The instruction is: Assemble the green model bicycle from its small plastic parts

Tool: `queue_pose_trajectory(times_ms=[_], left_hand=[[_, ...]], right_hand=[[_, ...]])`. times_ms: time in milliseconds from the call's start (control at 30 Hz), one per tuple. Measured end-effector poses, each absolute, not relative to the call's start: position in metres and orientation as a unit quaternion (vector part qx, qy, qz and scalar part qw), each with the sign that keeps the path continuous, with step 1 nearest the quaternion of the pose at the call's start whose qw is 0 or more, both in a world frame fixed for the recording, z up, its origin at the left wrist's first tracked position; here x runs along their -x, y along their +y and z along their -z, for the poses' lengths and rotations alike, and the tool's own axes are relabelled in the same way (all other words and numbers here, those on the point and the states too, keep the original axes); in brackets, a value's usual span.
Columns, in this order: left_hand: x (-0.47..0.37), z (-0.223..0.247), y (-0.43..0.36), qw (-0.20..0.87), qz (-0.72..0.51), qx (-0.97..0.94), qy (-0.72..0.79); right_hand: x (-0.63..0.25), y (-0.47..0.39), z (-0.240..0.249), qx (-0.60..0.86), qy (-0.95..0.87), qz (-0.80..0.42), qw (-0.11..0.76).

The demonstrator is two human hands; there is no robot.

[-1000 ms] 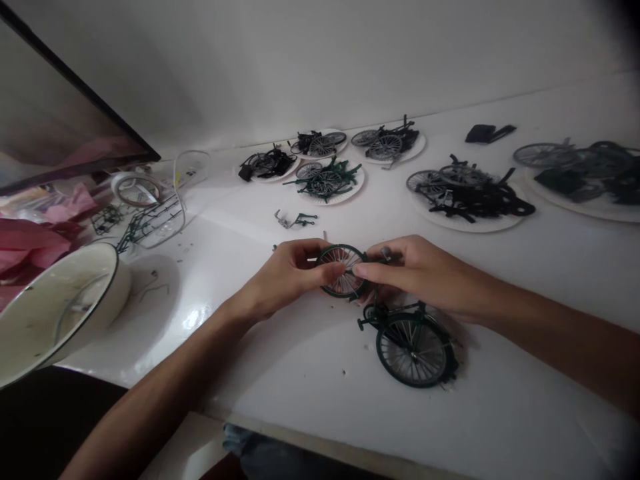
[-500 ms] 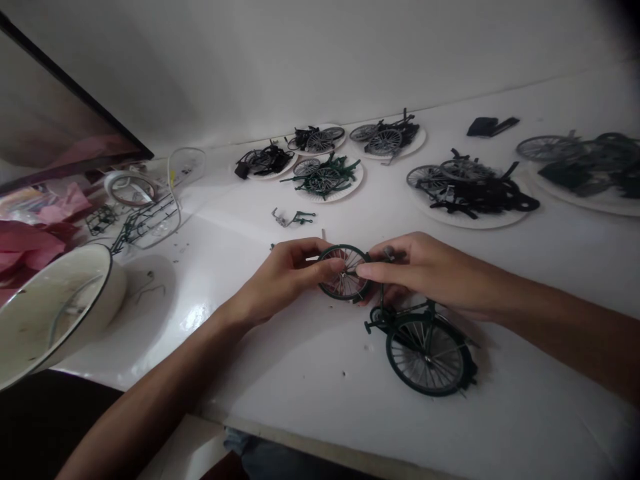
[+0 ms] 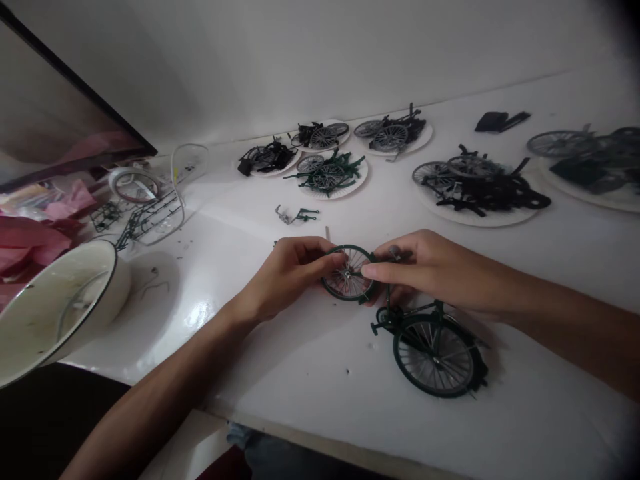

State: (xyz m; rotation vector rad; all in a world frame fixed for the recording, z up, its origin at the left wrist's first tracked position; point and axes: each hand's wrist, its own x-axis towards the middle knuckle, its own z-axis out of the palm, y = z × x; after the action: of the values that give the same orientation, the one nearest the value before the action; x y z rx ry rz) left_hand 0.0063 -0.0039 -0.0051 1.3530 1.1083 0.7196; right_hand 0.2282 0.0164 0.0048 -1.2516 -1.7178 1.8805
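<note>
Basin (image 3: 111, 303) left of model bicycle (image 3: 393, 316)

Left hand (image 3: 295, 277), right hand (image 3: 417, 263) and both slim forearms (image 3: 545, 308) are bare.

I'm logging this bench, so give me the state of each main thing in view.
Left hand: closed on the upper wheel
Right hand: closed on the green model bicycle
Upper wheel: held between both hands
Green model bicycle: held at its upper end, lower wheel apparently fitted
Cream basin: uncovered
Paper plates: loaded with bicycle parts
Small parts: loose, off the plates
Red sheeting: crumpled
</note>
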Motion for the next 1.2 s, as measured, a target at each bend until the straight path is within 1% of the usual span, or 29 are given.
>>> queue_pose_trajectory(times_ms=[533,933,1067,1133,1200], left_hand=[[-0.009,-0.006,-0.009,0.589,-0.284,-0.574,0.493],[-0.007,0.001,-0.008,0.619,-0.322,-0.55,0.46],[-0.007,-0.001,-0.007,0.605,-0.322,-0.566,0.458],[-0.009,-0.001,-0.009,0.583,-0.322,-0.587,0.46],[-0.011,-0.002,-0.012,0.546,-0.339,-0.615,0.457]], right_hand=[[-0.227,0.015,-0.006,0.437,-0.591,-0.66,0.158],[-0.229,0.016,0.002,0.417,-0.602,-0.657,0.178],[-0.229,0.016,0.006,0.416,-0.608,-0.648,0.19],[-0.229,0.015,0.006,0.415,-0.618,-0.638,0.198],[-0.229,0.013,0.002,0.415,-0.648,-0.602,0.212]])
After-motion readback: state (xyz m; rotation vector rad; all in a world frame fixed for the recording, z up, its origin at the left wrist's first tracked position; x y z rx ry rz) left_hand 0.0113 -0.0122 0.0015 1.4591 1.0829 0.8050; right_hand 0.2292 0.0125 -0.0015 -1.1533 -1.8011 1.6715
